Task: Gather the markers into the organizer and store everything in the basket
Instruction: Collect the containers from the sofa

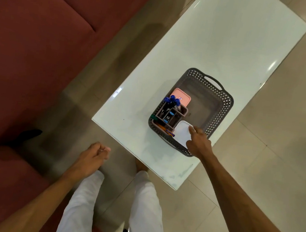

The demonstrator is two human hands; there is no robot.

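Setting: tiled floor (269,168), dark red sofa (32,43) to the left, and a white glossy bench (224,47) standing at an angle. Item one: grey perforated basket (224,109) with a loop handle, set near the bench's near corner and close to its near edge. Item two: organizer (169,114), a divided caddy standing upright in the basket's near-left part, with blue-capped markers (172,101) upright in one compartment and small blue items in others, too small to tell apart. Item three: pink flat case (182,97) leaning behind the organizer. Item four: orange pen (165,131) lying loose along the basket's near wall. Item five: white lid-like container (182,131) resting tilted in the near-right corner. Right hand (199,142): over the basket's near rim, fingertips touching the white container, fingers fairly straight, gripping nothing as far as can be seen. Left hand (93,153): off the bench, hanging above the floor, fingers loosely curled and holding nothing. Status, as judged: storing appears nearly complete. Risks: the white container sits slanted against the wall, so a press on its raised edge may flip it or jam it against the organizer, tipping the markers out; a push toward the near rim could slide the basket on the slick top toward the edge; the loose pen may be trapped under the container.
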